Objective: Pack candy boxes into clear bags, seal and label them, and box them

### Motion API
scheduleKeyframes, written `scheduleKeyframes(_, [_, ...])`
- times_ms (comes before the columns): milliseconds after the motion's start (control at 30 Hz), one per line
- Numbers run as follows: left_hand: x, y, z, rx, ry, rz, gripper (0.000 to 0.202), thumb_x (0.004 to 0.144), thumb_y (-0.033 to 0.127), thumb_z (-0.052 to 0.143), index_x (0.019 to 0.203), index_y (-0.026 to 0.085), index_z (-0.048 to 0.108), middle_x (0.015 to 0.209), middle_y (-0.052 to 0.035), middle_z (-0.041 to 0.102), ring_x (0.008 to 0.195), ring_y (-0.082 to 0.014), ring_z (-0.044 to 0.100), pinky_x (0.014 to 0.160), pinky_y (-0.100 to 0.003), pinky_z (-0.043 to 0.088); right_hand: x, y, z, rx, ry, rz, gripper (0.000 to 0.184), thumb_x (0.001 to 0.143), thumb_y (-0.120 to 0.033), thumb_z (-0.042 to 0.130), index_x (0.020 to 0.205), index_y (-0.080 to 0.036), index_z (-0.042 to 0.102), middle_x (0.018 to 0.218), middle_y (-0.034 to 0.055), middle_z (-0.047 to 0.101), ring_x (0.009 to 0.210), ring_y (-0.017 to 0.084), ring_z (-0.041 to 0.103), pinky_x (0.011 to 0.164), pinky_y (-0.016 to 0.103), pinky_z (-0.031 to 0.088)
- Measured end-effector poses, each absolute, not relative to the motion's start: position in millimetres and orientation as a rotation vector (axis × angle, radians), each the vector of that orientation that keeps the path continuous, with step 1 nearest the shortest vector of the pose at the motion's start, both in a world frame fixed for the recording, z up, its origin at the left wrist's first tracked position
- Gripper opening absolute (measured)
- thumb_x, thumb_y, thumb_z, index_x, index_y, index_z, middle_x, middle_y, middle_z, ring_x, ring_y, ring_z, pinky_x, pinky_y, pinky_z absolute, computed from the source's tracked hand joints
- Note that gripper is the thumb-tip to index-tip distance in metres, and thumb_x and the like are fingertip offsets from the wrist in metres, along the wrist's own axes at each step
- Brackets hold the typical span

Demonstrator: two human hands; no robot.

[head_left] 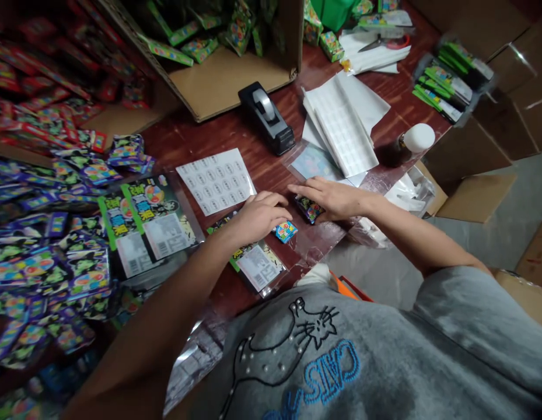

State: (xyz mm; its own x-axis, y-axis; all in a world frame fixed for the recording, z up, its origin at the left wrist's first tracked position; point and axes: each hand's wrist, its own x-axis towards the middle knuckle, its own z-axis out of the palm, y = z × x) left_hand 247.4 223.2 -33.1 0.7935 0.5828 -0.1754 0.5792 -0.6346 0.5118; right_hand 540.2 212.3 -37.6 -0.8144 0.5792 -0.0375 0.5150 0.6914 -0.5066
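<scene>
Dark packet (313,212) and blue packet (285,231) sit by the near edge of the reddish-brown table (227,129), left forearm (177,286) slanting up from lower left, right forearm (402,224) reaching in from the right, wrists low. Left hand (258,216) is palm down over the printed bag (261,269), fingers close together and slightly bent, tips at the blue packet, underside hidden so can't tell if it grips; right hand (336,198), also palm down, index stretched toward the left hand, pinches the dark packet between thumb and fingers.
</scene>
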Motion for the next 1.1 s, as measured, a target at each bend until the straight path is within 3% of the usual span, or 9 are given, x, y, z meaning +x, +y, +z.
scheduleKeyframes(133, [225, 211, -13, 2.531, 1.003, 0.153, 0.032, 0.102, 0.039, 0.065, 0.128, 0.026, 0.077, 0.152, -0.0112, 0.063, 0.14, -0.0337, 0.056, 0.118, -0.055, 0.044, 527, 220, -51, -0.842, -2.803, 0.804, 0.11, 0.096, -0.056, 0.075, 0.177, -0.018, 0.012, 0.146, 0.0215, 0.058, 0.128, 0.038, 0.059, 0.11, 0.057, 0.051])
scheduleKeyframes(233, [184, 174, 1, 2.645, 0.869, 0.087, 0.071, 0.085, 0.041, 0.085, 0.151, 0.027, 0.063, 0.163, -0.0131, 0.057, 0.15, -0.0416, 0.05, 0.126, -0.065, 0.037, 515, 214, -65, -0.805, -2.727, 0.759, 0.121, 0.093, -0.071, 0.071, 0.177, -0.014, 0.005, 0.158, 0.0268, 0.051, 0.14, 0.042, 0.054, 0.116, 0.061, 0.046])
scheduleKeyframes(367, [150, 133, 5, 2.718, 0.72, -0.101, 0.087, 0.083, 0.011, 0.075, 0.162, 0.038, 0.051, 0.169, -0.0047, 0.053, 0.156, -0.0385, 0.047, 0.132, -0.068, 0.031, 498, 208, -73, -0.558, -2.758, 0.745, 0.117, 0.096, -0.075, 0.064, 0.177, -0.022, -0.001, 0.181, 0.0232, 0.024, 0.166, 0.045, 0.024, 0.131, 0.073, 0.02])
scheduleKeyframes(433, [151, 127, 3, 2.747, 0.636, -0.15, 0.084, 0.087, 0.002, 0.063, 0.162, 0.039, 0.052, 0.162, -0.0021, 0.061, 0.155, -0.0324, 0.05, 0.133, -0.065, 0.032, 492, 208, -77, -0.474, -2.797, 0.736, 0.103, 0.1, -0.068, 0.06, 0.177, -0.026, 0.006, 0.18, 0.0214, 0.029, 0.166, 0.043, 0.027, 0.132, 0.075, 0.015])
scheduleKeyframes(567, [165, 134, 1, 2.809, 0.614, -0.193, 0.077, 0.088, 0.004, 0.063, 0.16, 0.031, 0.055, 0.158, -0.0058, 0.064, 0.157, -0.0324, 0.047, 0.132, -0.063, 0.03, 492, 209, -87, -0.423, -2.763, 0.612, 0.081, 0.106, -0.058, 0.057, 0.171, -0.019, 0.031, 0.162, 0.025, 0.052, 0.15, 0.038, 0.051, 0.127, 0.071, 0.033])
scheduleKeyframes(700, [179, 147, 0, 2.806, 0.657, -0.22, 0.068, 0.083, 0.007, 0.069, 0.147, 0.031, 0.066, 0.17, -0.0052, 0.052, 0.145, -0.0343, 0.057, 0.12, -0.057, 0.041, 504, 200, -88, -0.63, -2.54, 0.467, 0.081, 0.103, -0.056, 0.067, 0.169, -0.019, 0.037, 0.157, 0.0246, 0.055, 0.143, 0.037, 0.057, 0.117, 0.06, 0.051])
scheduleKeyframes(900, [208, 142, 12, 2.718, 0.993, -0.058, 0.065, 0.088, 0.024, 0.075, 0.151, 0.018, 0.059, 0.147, -0.0175, 0.067, 0.135, -0.0391, 0.058, 0.108, -0.057, 0.044, 528, 158, -58, -1.157, -2.091, 0.3, 0.09, 0.096, -0.057, 0.077, 0.171, -0.039, 0.032, 0.161, 0.0151, 0.054, 0.143, 0.039, 0.059, 0.118, 0.063, 0.05])
scheduleKeyframes(1000, [215, 125, 12, 2.583, 1.374, 0.121, 0.081, 0.088, 0.04, 0.077, 0.158, 0.013, 0.048, 0.145, -0.0243, 0.064, 0.13, -0.0445, 0.058, 0.107, -0.062, 0.043, 536, 139, -50, -1.237, -2.133, 0.317, 0.094, 0.093, -0.061, 0.078, 0.172, -0.038, 0.033, 0.161, 0.0157, 0.055, 0.144, 0.04, 0.057, 0.12, 0.066, 0.047])
scheduleKeyframes(1100, [211, 111, 3, 2.469, 1.514, 0.164, 0.085, 0.086, 0.046, 0.078, 0.159, 0.018, 0.045, 0.143, -0.022, 0.064, 0.124, -0.0444, 0.06, 0.105, -0.06, 0.045, 534, 134, -55, -1.108, -2.324, 0.463, 0.088, 0.094, -0.064, 0.076, 0.168, -0.03, 0.042, 0.158, 0.0178, 0.06, 0.143, 0.04, 0.058, 0.118, 0.066, 0.048])
